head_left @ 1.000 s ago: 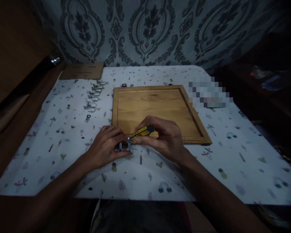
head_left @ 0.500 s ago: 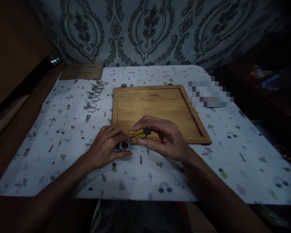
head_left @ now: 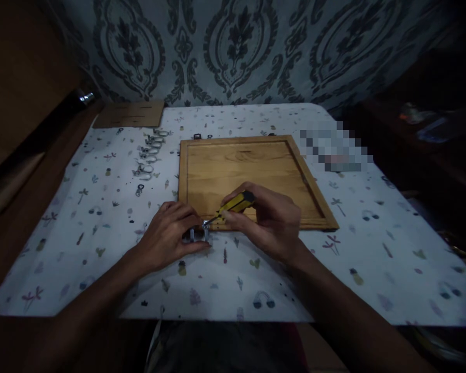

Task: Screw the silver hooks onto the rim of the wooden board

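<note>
Right hand (head_left: pixel 270 223) clenched on yellow-handled screwdriver (head_left: pixel 236 203), tip down-left onto a small metal fitting (head_left: pixel 200 234), probably a hook bracket, too dark to confirm. Left hand (head_left: pixel 169 235) pinches that fitting against the near-left corner of the wooden board (head_left: pixel 248 171). Board lies flat on the patterned tablecloth (head_left: pixel 101 233). Spare metal hooks (head_left: pixel 147 158) in a row, far left of the board. Cardboard sheet (head_left: pixel 130 114) beyond them.

Matt wooden tray (head_left: pixel 252 166); shiny, probably metal hook (head_left: pixel 200 234).
</note>
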`<state>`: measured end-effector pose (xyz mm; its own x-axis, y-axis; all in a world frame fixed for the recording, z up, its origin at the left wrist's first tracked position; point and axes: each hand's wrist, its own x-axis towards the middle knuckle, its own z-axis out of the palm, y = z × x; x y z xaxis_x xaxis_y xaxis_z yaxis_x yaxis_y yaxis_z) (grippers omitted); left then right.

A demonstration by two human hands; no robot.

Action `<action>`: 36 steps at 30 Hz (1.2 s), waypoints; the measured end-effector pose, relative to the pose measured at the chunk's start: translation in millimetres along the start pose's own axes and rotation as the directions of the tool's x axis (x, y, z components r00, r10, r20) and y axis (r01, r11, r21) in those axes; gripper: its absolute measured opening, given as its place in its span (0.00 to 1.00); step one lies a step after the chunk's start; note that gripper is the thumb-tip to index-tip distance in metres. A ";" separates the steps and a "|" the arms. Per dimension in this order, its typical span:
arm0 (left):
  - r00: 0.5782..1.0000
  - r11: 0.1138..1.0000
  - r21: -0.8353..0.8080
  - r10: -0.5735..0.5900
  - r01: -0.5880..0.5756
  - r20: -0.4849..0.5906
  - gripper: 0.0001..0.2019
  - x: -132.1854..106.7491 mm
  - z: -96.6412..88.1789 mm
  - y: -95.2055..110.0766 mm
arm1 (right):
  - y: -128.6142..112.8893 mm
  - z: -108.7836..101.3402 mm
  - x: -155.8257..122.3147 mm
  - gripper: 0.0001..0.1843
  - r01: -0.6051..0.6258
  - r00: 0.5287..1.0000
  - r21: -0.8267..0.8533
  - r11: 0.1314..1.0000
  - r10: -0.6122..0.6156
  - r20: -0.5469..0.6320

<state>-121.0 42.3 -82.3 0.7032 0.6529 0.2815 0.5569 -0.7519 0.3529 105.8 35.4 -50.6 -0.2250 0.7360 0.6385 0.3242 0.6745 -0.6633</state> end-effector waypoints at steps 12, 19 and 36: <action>1.000 1.000 -0.004 0.007 -0.007 -0.001 0.21 0.0 -0.4 -0.3 | -4.5 -1.9 1.7 0.08 0.031 0.998 -0.103 0.994 -0.025 0.062; 1.000 1.000 -0.002 0.007 -0.007 -0.002 0.21 0.0 0.2 -0.8 | -1.1 -2.0 -0.4 0.08 0.070 0.994 -0.126 0.990 -0.058 0.097; 1.000 1.000 -0.018 -0.010 0.010 -0.005 0.18 0.5 -0.9 1.3 | -7.5 -7.3 2.6 0.11 0.040 0.964 0.039 0.998 -0.049 0.261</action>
<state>-120.2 41.7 -81.0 0.6955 0.6609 0.2821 0.5559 -0.7436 0.3714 109.5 31.8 -41.1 -0.4729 0.6916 0.5460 0.2789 0.7053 -0.6518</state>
